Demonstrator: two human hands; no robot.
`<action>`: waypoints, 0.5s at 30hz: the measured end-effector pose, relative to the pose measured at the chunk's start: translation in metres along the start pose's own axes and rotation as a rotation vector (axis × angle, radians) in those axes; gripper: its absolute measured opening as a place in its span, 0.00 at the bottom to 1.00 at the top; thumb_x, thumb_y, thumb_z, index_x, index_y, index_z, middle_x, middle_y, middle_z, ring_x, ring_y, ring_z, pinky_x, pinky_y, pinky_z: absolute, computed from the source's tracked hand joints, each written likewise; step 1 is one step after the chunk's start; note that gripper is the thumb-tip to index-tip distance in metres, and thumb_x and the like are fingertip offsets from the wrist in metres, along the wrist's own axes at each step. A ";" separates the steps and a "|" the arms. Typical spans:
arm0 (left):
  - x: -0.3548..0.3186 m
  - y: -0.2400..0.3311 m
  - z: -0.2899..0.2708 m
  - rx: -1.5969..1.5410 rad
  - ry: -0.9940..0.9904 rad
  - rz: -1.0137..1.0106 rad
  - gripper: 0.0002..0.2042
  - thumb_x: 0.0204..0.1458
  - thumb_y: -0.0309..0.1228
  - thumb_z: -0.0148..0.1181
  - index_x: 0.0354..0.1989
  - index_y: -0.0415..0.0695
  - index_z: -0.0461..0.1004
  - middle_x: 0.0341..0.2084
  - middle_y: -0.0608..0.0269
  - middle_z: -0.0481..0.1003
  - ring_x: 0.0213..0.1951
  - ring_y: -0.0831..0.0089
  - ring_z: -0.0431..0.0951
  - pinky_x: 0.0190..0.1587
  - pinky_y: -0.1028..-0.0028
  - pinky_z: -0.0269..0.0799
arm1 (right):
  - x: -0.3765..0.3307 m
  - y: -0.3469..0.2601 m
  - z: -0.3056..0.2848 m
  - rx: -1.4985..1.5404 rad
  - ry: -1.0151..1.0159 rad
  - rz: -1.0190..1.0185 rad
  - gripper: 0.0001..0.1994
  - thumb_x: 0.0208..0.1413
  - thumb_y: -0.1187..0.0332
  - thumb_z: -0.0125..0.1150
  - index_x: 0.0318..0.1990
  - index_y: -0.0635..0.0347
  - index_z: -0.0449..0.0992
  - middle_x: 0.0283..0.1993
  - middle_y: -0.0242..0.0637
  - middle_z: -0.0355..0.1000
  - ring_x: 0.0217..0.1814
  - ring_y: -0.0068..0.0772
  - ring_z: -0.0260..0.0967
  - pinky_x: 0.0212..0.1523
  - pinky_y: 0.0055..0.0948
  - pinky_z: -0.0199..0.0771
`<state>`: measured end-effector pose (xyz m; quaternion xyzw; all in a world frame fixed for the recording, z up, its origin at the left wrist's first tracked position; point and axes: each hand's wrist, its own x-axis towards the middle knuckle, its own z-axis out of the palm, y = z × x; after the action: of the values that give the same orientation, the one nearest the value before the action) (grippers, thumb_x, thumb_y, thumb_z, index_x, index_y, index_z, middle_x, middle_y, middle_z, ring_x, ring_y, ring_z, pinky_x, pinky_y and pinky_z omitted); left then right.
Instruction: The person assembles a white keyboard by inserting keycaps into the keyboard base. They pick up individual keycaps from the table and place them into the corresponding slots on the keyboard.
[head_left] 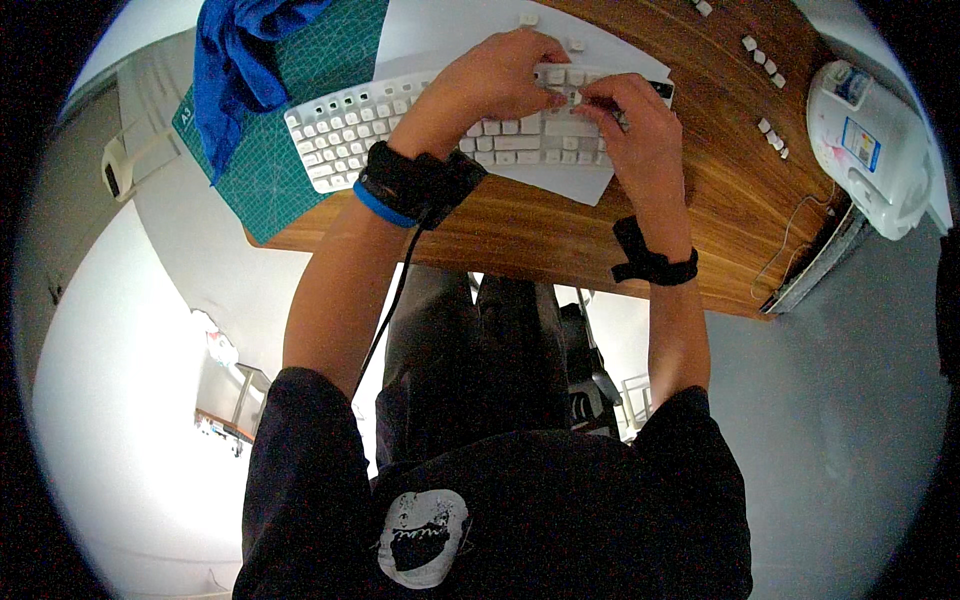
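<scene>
the light is uneven: toward eight o'clock a pale surface (140, 420) burns out to flat white, while at four o'clock a grey expanse (850, 430) is dim. the worktop (730, 215), from twelve to two o'clock, gets moderate light, and a soft sheen sits on the white jug (885, 125) at two. at six o'clock the black shirt (560, 510) sinks into speckled grain. markings on the keyboard (345, 140) near twelve are too small to read. fisheye distortion bows the worktop's edge; black vignetting swallows the corners.
</scene>
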<state>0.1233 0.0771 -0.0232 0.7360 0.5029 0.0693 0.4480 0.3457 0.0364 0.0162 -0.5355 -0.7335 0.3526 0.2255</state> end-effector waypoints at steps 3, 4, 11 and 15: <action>0.001 0.001 -0.002 0.007 -0.008 0.001 0.27 0.54 0.46 0.74 0.58 0.44 0.80 0.55 0.46 0.80 0.59 0.48 0.79 0.64 0.55 0.74 | 0.001 -0.003 0.001 -0.006 -0.015 0.009 0.08 0.57 0.71 0.69 0.43 0.60 0.80 0.45 0.43 0.77 0.48 0.52 0.78 0.49 0.44 0.80; 0.001 0.003 -0.003 0.017 -0.009 0.006 0.27 0.54 0.47 0.74 0.58 0.44 0.80 0.55 0.46 0.80 0.59 0.48 0.79 0.64 0.55 0.74 | 0.002 -0.005 0.000 -0.034 -0.018 -0.001 0.08 0.58 0.71 0.69 0.42 0.60 0.80 0.44 0.42 0.77 0.48 0.52 0.78 0.49 0.44 0.80; 0.003 0.007 -0.004 0.043 -0.039 -0.022 0.27 0.55 0.49 0.72 0.57 0.44 0.80 0.54 0.45 0.80 0.58 0.46 0.79 0.64 0.56 0.74 | 0.004 -0.015 0.003 -0.132 -0.037 -0.020 0.06 0.59 0.70 0.67 0.40 0.60 0.79 0.44 0.41 0.74 0.48 0.53 0.77 0.48 0.47 0.81; 0.001 0.005 0.001 0.015 0.029 -0.026 0.26 0.56 0.49 0.72 0.56 0.44 0.80 0.54 0.45 0.80 0.58 0.47 0.80 0.63 0.55 0.75 | 0.005 -0.015 0.004 -0.154 -0.035 -0.018 0.06 0.59 0.70 0.66 0.41 0.59 0.79 0.44 0.41 0.74 0.48 0.53 0.77 0.48 0.47 0.80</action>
<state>0.1276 0.0763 -0.0205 0.7316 0.5193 0.0706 0.4360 0.3316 0.0373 0.0246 -0.5386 -0.7669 0.3025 0.1741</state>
